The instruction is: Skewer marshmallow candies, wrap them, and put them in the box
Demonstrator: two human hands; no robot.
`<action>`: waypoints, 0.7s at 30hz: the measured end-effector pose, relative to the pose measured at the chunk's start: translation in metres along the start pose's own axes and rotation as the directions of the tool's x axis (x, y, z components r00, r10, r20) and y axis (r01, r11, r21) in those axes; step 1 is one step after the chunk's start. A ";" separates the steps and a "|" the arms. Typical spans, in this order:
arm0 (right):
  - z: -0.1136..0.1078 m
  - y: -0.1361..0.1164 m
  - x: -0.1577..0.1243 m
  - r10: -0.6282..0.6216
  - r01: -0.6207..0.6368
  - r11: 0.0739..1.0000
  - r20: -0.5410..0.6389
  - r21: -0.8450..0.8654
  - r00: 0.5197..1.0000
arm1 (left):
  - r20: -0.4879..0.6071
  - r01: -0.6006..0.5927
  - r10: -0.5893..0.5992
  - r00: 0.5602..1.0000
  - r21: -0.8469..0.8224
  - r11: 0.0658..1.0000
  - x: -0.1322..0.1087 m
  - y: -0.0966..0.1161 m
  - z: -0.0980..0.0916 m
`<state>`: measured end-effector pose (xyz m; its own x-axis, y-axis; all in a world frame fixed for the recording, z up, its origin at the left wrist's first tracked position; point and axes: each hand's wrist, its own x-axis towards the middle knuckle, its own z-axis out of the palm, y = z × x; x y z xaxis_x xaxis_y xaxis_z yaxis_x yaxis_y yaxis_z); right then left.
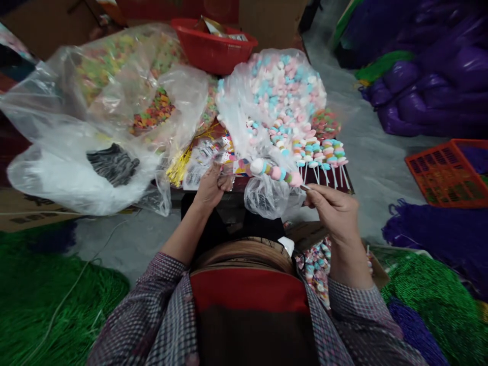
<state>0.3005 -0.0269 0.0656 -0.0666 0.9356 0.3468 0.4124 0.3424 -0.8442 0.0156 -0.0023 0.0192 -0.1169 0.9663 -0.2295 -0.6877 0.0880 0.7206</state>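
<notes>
The marshmallow skewer (275, 172) lies nearly level over the worktop's (238, 184) near edge. Its stick end points right, pinched in the closed right hand (335, 211). Its tip points left toward the left hand (211, 185), whose fingers are closed on a printed wrapper (227, 156).

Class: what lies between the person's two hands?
In the head view, a marshmallow skewer, its stick pinched by the right hand, stretches toward the left hand, which holds a printed wrapper; a crumpled clear bag hangs below.

Candy bags (282, 96), skewers (324, 152) on table (346, 182)
</notes>
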 end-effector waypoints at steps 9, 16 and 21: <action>-0.014 0.001 0.001 -0.159 0.152 0.960 -0.008 -0.237 0.987 | -0.090 0.040 -0.030 0.996 0.120 0.992 0.000 0.009 0.003; -0.007 0.012 -0.004 -0.041 0.035 0.998 -0.096 -0.060 0.995 | 0.013 0.015 -0.017 1.000 0.131 0.991 0.003 0.000 -0.004; -0.001 0.021 -0.006 -0.045 0.041 0.997 -0.055 -0.069 0.997 | 0.113 0.054 -0.066 0.991 0.113 0.992 0.004 -0.003 -0.009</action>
<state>0.3107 -0.0253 0.0467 -0.0356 0.9130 0.4064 0.4710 0.3740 -0.7989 0.0106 -0.0005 0.0107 0.0109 0.9795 -0.2013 -0.6076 0.1664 0.7766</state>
